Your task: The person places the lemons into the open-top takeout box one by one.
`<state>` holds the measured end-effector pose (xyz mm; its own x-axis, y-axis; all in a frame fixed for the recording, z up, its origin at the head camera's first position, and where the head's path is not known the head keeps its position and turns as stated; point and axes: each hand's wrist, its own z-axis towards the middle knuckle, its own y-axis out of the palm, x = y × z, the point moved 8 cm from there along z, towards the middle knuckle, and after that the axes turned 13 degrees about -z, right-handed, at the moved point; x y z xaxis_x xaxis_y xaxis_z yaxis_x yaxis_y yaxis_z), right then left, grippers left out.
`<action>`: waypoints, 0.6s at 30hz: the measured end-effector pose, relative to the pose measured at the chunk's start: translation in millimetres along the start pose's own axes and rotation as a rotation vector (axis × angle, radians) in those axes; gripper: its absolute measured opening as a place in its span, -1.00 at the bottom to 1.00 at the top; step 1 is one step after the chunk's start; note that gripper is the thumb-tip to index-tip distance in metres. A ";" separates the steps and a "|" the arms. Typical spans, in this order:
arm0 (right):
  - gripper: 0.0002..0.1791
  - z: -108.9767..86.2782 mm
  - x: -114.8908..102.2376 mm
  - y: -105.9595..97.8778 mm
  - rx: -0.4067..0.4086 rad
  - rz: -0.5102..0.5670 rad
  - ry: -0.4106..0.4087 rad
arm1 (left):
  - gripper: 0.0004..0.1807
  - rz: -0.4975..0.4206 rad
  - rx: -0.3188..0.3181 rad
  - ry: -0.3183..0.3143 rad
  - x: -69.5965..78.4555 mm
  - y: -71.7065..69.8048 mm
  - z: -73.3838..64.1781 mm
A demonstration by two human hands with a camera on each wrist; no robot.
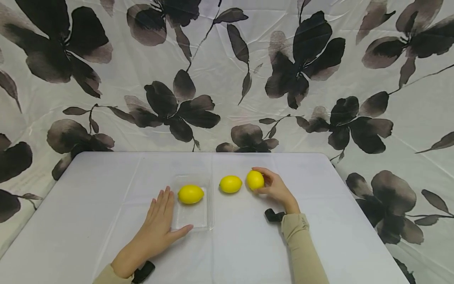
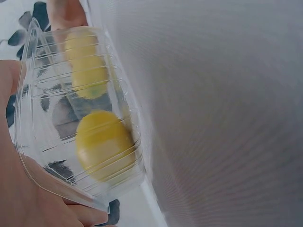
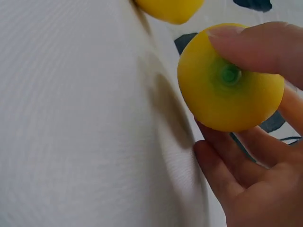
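Note:
My right hand [image 1: 278, 191] grips a yellow lemon [image 1: 255, 180] between thumb and fingers; the right wrist view shows this lemon [image 3: 227, 90] with its green stem end, slightly off the white surface. Just left of it a second lemon [image 1: 230, 184] lies on the table. A third lemon [image 1: 190, 194] sits inside a clear plastic container [image 1: 210, 221], toward its back. Against the container's left side rests my left hand [image 1: 159, 223], fingers straight and thumb stretched along the near edge. Through the clear wall, the left wrist view shows the lemon inside [image 2: 104, 146].
A white cloth covers the table [image 1: 88, 221]. Behind it hangs a white sheet with dark flowers [image 1: 198, 114]. Black wrist cameras sit beside the right wrist [image 1: 274, 215] and the left wrist [image 1: 143, 272].

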<state>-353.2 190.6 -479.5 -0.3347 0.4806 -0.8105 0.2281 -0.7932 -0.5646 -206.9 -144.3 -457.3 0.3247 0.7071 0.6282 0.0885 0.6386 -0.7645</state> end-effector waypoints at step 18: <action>-0.22 -4.9 -96.1 -6.4 -0.016 0.019 -0.096 | 0.22 -0.014 -0.004 0.004 1.0 -2.4 0.2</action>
<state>-317.9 151.3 -398.7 -0.4159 0.4271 -0.8029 0.2494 -0.7954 -0.5523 -207.0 -145.1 -454.8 0.3274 0.6971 0.6379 0.0964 0.6469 -0.7564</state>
